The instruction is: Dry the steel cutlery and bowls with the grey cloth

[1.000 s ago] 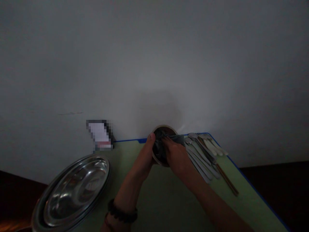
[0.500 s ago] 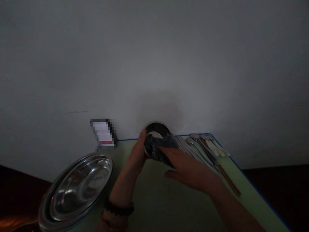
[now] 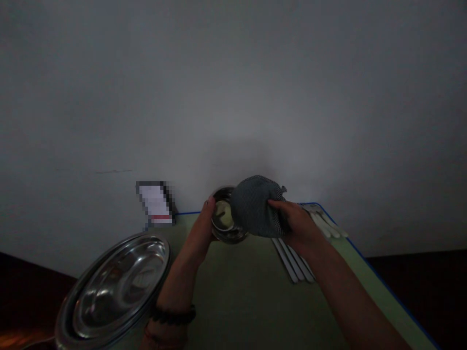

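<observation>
My left hand point(image 3: 200, 232) grips the left rim of a small steel bowl point(image 3: 224, 221) and holds it tilted above the green table point(image 3: 241, 301). A beaded bracelet sits on that wrist. My right hand point(image 3: 297, 224) is closed on a bunched grey checked cloth point(image 3: 255, 206), which hangs just right of the bowl and covers its right edge. The bowl's shiny inside faces me.
A large oval steel tray point(image 3: 113, 289) lies at the lower left. Several pieces of cutlery point(image 3: 294, 260) lie on the table under my right arm, with pale ones point(image 3: 326, 223) near the far right corner. A blurred-out card point(image 3: 156, 204) leans against the wall. The table's blue edge point(image 3: 379, 279) runs along the right.
My right hand has pulled the cloth out of the bowl and lifted it up to the right. The bowl now shows its bare inside.
</observation>
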Tool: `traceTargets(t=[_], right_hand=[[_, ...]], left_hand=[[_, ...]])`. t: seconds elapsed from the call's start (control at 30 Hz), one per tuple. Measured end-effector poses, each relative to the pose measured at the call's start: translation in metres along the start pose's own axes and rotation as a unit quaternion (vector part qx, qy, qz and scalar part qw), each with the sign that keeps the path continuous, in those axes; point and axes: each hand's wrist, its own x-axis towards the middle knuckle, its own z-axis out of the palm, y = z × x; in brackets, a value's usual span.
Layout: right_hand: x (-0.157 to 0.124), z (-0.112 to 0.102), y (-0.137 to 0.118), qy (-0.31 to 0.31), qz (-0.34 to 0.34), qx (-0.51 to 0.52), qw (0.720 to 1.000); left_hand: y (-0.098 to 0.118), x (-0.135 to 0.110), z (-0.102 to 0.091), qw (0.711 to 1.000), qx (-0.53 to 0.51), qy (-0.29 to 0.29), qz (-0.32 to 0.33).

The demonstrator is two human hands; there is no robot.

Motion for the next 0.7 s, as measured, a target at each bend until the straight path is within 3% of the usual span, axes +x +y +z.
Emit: traceTargets(t=[0.1,0.23,0.33,0.43,0.57,0.7], right_hand=[[0.0,-0.001,-0.004,0.063,-0.087,-0.04,0.993],[-0.01,0.002,-0.009,0.133,-0.211,-0.163,0.955],[-0.017,0.014,0.002,0.059,-0.266,-0.32,0.907],[-0.019,0.027,0.019,-0.035,-0.318,-0.397,0.86],[-0.025,0.032,0.022,-0.091,-0.297,-0.425,0.85],[-0.036,0.031,0.008,-0.194,-0.276,-0.438,0.833]], left_hand=[[0.003,0.0,-0.001,0.999,0.02,0.025,-0.038],[0.003,-0.001,-0.001,0.999,0.016,0.012,-0.049],[0.0,-0.004,0.005,0.996,-0.019,-0.058,-0.059],[-0.004,-0.01,0.019,0.992,-0.055,-0.094,-0.068],[-0.004,-0.017,0.032,0.994,-0.053,-0.078,-0.049],[0.001,-0.015,0.027,0.993,-0.076,-0.078,-0.034]])
